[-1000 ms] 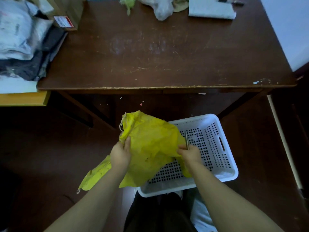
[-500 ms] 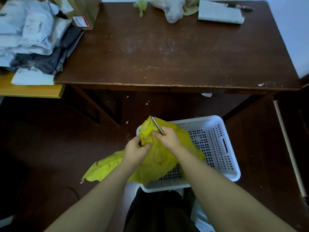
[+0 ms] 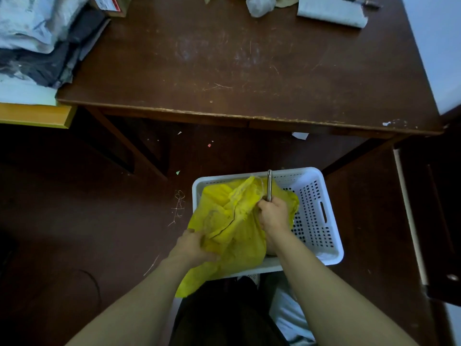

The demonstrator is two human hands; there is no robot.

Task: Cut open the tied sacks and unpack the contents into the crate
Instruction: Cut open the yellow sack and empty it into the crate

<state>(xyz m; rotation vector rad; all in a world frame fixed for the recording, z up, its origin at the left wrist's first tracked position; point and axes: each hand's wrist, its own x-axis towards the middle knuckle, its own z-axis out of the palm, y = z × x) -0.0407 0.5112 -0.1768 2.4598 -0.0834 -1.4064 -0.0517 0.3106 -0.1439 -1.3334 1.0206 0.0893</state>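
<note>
Now our left hand (image 3: 192, 245) grips the yellow sack (image 3: 232, 231) draped over the crate (image 3: 321, 181), right hand (image 3: 273, 214) holds a metal blade (image 3: 269, 184) at its neck; slack cloth could let the blade slip toward our fingers.

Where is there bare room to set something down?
Dark wooden table: bare middle and near edge, between grey parcel pile and folded white paper. White perforated crate: right side free; left crowded by yellow sack, right hand and left hand.
</note>
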